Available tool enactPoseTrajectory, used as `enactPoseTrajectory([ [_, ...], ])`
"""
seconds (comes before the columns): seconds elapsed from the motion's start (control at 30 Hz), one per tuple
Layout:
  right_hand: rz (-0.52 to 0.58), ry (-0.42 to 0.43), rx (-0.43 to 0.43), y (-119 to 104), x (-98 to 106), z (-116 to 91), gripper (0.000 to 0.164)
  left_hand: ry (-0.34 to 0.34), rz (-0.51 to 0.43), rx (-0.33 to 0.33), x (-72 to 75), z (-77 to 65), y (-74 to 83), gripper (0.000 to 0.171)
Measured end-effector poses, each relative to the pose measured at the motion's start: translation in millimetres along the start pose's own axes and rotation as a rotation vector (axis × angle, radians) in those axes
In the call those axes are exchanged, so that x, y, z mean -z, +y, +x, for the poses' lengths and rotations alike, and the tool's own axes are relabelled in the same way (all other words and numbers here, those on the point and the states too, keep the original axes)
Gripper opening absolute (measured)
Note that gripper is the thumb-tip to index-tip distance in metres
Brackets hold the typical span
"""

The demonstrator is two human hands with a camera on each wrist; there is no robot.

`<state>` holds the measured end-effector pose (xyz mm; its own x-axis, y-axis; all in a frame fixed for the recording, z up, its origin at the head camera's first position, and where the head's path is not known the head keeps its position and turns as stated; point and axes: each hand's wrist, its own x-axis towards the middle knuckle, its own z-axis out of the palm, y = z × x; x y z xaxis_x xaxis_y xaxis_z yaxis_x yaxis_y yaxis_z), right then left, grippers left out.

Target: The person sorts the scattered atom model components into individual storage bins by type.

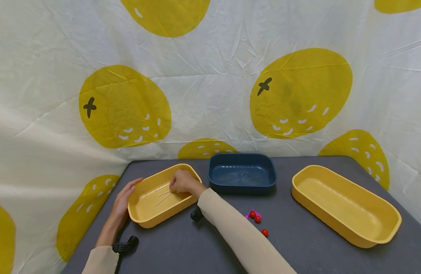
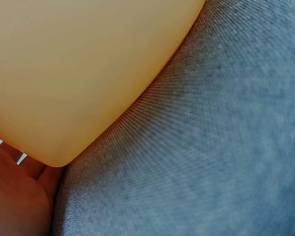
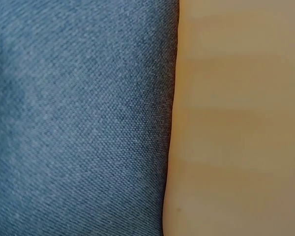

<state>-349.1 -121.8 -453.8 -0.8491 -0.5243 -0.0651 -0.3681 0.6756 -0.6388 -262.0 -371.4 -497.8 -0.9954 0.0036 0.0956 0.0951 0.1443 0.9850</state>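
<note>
A yellow tray (image 1: 152, 217) stands at an angle on the left of the table. Along its left outer side rests my left hand (image 1: 123, 199), the fairly straight fingers reaching up to the rim. In the left wrist view, part of that hand (image 2: 17, 196) shows beside the tray's wall (image 2: 78, 73). My right hand (image 1: 184, 181) is inside the tray with its fingers curled down, pinching at the end of a thin pale stick (image 1: 163, 199). More such sticks lie on the tray floor by the fingertips. In the right wrist view only the tray wall (image 3: 236, 128) and table show.
A dark blue tray (image 1: 243, 189) stands at the back middle. Another yellow tray (image 1: 328, 207) is on the right. Several small red balls (image 1: 264, 232) and a pink piece (image 1: 255, 213) lie on the grey table (image 1: 183, 251), near the right sleeve (image 1: 238, 232). A patterned curtain (image 1: 210, 106) hangs behind.
</note>
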Motion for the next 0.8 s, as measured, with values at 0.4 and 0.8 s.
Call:
enactPoseTrajectory([
  [0.4, -0.001, 0.007, 0.013, 0.3, -1.5, 1.4, 0.005, 0.006, 0.005, 0.002, -0.3, 0.7, -0.3, 0.054],
  [0.8, 0.052, 0.011, 0.001, -1.0, 1.5, -0.4, 0.004, 0.005, 0.016, 0.007, -0.6, 1.1, -1.7, 0.054],
])
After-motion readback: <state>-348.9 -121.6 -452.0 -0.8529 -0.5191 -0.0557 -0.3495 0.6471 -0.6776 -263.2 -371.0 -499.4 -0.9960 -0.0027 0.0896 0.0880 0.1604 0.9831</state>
